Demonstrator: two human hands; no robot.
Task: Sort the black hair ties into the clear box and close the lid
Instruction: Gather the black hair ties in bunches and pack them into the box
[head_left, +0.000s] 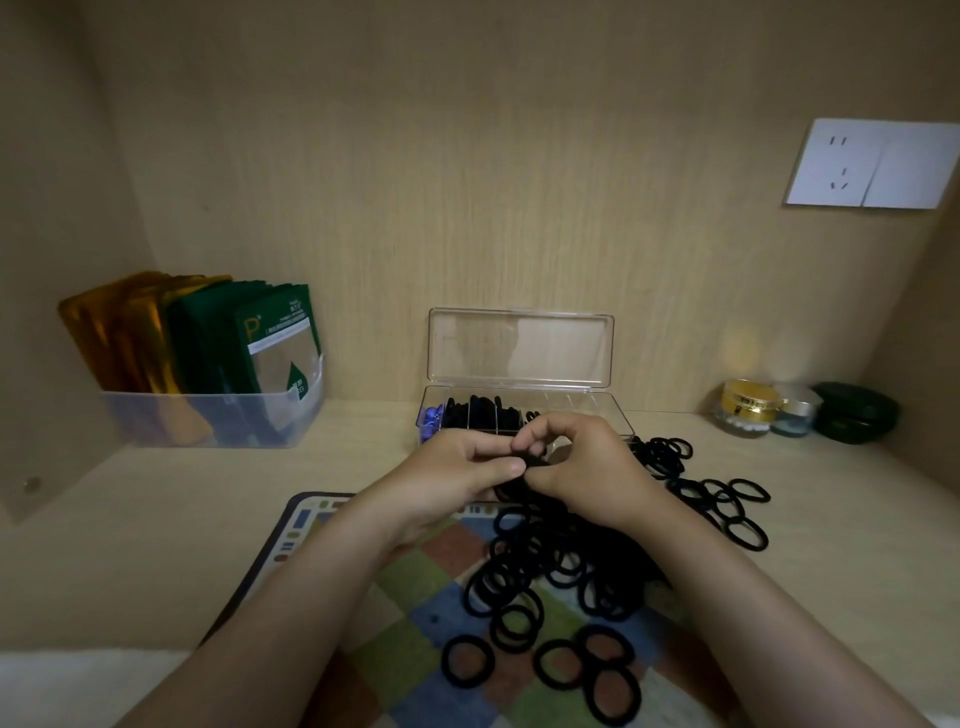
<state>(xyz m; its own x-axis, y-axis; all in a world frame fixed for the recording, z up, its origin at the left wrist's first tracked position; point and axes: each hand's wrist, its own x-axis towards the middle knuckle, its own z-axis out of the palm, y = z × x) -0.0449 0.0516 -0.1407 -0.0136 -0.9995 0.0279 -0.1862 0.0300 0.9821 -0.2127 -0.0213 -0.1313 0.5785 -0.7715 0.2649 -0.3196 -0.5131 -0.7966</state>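
Note:
A clear box (602, 408) stands at the back of the desk, its lid (519, 347) upright against the wall. Black hair ties fill its left-middle compartments and blue items sit at the far left; the right compartments look bare. My left hand (457, 467) and my right hand (582, 462) meet just in front of the box, both pinching a small bunch of black hair ties (532, 462). A big loose pile of black hair ties (550, 566) spreads over the mat below my hands and on to the desk at the right.
A checkered mat (415, 587) lies on the desk. A plastic bin (218, 418) with gold and green packets stands at the back left. Small jars (753, 408) and a dark green case (854, 410) sit at the back right, under a wall socket (872, 163).

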